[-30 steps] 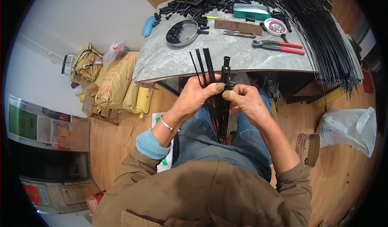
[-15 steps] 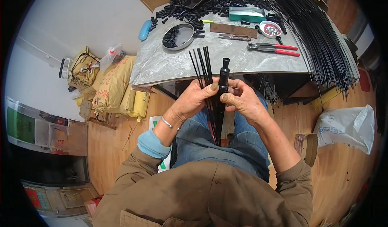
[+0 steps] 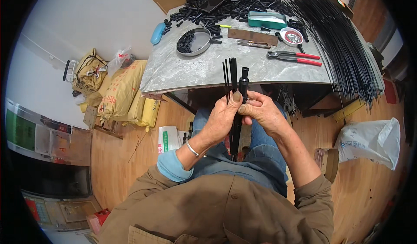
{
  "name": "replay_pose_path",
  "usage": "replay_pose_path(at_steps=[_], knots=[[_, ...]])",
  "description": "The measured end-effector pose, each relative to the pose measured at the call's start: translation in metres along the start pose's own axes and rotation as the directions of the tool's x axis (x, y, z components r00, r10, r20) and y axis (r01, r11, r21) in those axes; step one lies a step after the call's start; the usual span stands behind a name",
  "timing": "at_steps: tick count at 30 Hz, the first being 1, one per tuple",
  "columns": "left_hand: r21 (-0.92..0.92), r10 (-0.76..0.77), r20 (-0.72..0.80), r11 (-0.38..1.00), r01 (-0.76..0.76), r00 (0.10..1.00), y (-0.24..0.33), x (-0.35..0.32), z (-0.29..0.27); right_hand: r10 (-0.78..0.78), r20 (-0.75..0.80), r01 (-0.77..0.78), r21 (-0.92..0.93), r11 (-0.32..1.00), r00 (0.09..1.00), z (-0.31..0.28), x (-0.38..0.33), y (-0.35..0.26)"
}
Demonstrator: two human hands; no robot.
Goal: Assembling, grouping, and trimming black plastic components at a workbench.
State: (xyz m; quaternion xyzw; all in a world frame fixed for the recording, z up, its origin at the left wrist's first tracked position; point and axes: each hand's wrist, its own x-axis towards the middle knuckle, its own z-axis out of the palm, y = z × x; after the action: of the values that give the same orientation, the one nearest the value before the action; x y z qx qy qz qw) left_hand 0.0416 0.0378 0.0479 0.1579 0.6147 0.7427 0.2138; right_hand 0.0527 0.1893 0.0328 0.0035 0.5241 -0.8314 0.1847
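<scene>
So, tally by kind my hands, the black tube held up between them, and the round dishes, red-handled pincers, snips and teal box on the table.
Hands: 2, left hand and right hand
Black tube: 1
Round dishes: 2, metal dish and white dish
Pincers: 1
Snips: 1
Teal box: 1
Total: 8

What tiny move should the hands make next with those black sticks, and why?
Maybe the left hand should squeeze the thin black rods a bit closer together. Their tops stick up with gaps between them, and the right hand is busy right beside the black tube, so a neater bundle might be easier to manage.
</scene>
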Motion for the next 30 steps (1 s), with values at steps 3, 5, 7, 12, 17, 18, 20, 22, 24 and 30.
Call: replay_pose_path(at_steps=[3,5,7,12,17,18,20,22,24,30], knots=[[0.009,0.03,-0.107,1.0,-0.029,0.994,-0.012,0.008,-0.005,-0.075,-0.064,0.075,0.004,0.997,0.995,0.005,0.006,0.01],[0.048,0.079,-0.248,0.996,-0.069,0.965,-0.017,0.013,-0.002,-0.277,-0.258,0.232,-0.191,0.954,0.926,0.014,0.007,0.014],[0.088,0.088,-0.284,0.994,-0.065,0.955,-0.012,0.012,-0.001,-0.344,-0.273,0.263,-0.294,0.919,0.898,0.013,0.003,0.011],[0.162,0.163,-0.32,0.98,-0.116,0.933,-0.018,0.013,0.004,-0.363,-0.246,0.234,-0.432,0.871,0.899,0.014,0.0,-0.001],[0.072,0.147,-0.302,0.989,-0.132,0.942,-0.021,0.012,0.004,-0.342,-0.316,0.286,-0.21,0.935,0.885,0.007,-0.004,0.024],[0.071,0.15,-0.305,0.988,-0.134,0.94,-0.02,0.015,0.005,-0.428,-0.355,0.316,-0.332,0.889,0.831,0.011,-0.004,0.028],[0.087,0.154,-0.314,0.987,-0.133,0.937,-0.019,0.014,0.008,-0.446,-0.387,0.347,-0.301,0.888,0.807,0.022,-0.009,0.021],[0.088,0.151,-0.298,0.988,-0.13,0.943,-0.02,0.015,0.011,-0.684,-0.315,0.355,-0.671,0.651,0.658,0.012,-0.001,0.022],[0.083,0.153,-0.271,0.987,-0.135,0.95,-0.021,0.015,0.015,-0.664,-0.317,0.344,-0.662,0.666,0.677,0.004,0.006,0.013],[0.066,0.196,-0.31,0.981,-0.185,0.93,-0.03,0.016,0.008,-0.202,-0.12,0.192,-0.091,0.977,0.972,-0.012,0.005,0.021]])
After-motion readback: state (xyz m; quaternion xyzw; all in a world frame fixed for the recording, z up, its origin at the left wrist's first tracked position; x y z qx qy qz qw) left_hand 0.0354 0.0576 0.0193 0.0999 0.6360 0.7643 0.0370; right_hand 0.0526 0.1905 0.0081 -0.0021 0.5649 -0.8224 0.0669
